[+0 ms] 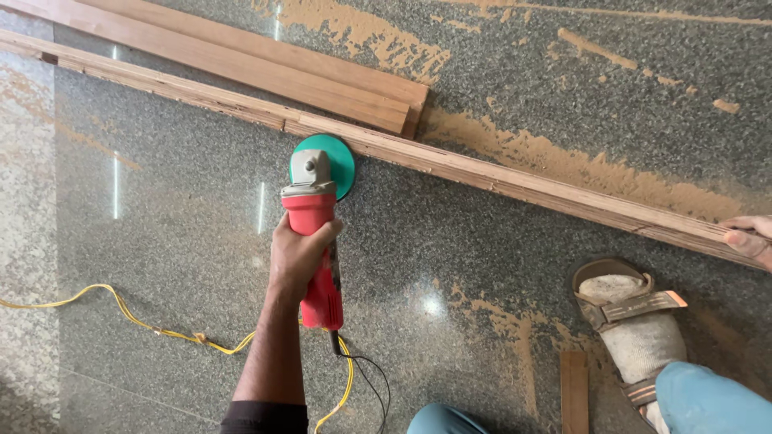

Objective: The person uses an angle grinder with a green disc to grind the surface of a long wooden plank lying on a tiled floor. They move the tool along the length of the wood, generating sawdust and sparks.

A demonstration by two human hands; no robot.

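My left hand (296, 253) grips the red body of an angle grinder (318, 241). Its green round disc (324, 163) rests against the near edge of a long wooden strip (482, 173) that lies diagonally across the speckled stone floor. At the right edge of the view, my right hand (752, 237) lies on the strip's end with its fingers curled over it. The grinder's black cord (371, 378) trails from its back end towards me.
Two wider planks (265, 68) lie behind the strip. Sawdust (563, 165) is spread over the floor beyond it. A yellow cable (121, 309) runs across the floor at left. My sandalled foot (635, 329) and a short wood piece (573, 390) are at lower right.
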